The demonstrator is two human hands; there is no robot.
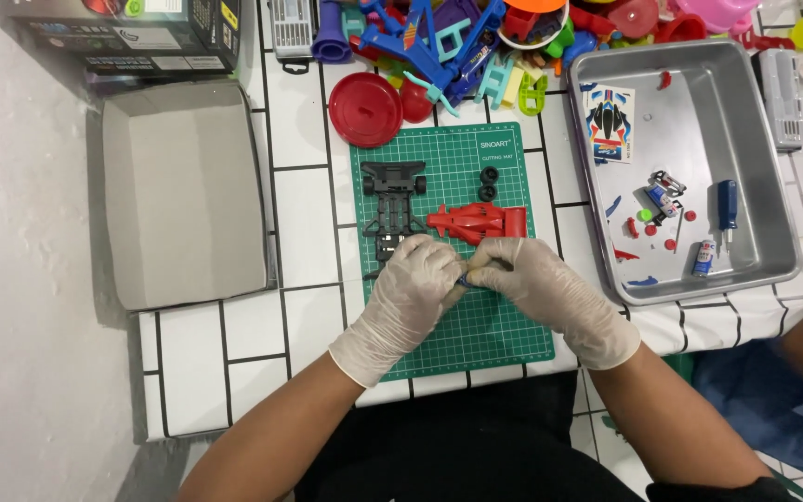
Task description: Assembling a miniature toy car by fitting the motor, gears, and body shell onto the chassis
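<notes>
Nearest to the camera are two bare forearms that reach up to two hands in pale rubber gloves. The left hand [411,293] and the right hand [536,284] meet over the lower part of a green cutting mat [504,330] on the desk [304,204], which has a white cover with black lines. Both hands are curled almost shut, and their fingertips pinch one small blue piece [466,277] between them. Most of that piece is hidden by the gloves, so only a thin dark blue bit shows, and I cannot tell its full shape. It looks like a tiny plastic part, so it is likely very light and stiff, and it could snap if bent hard. It may also slip in smooth gloves, so a soft pinch at its two ends with the fingertips seems the best way to hold it. Just above the hands, close to the fingers, lies a red toy race car body [476,221]. Left of that sits a black toy car frame [390,206], and two small black wheels [489,182] rest near the top of the mat. To the right is a metal tray [764,167] with a sticker sheet, a blue screwdriver [727,203] and little red bits.
</notes>
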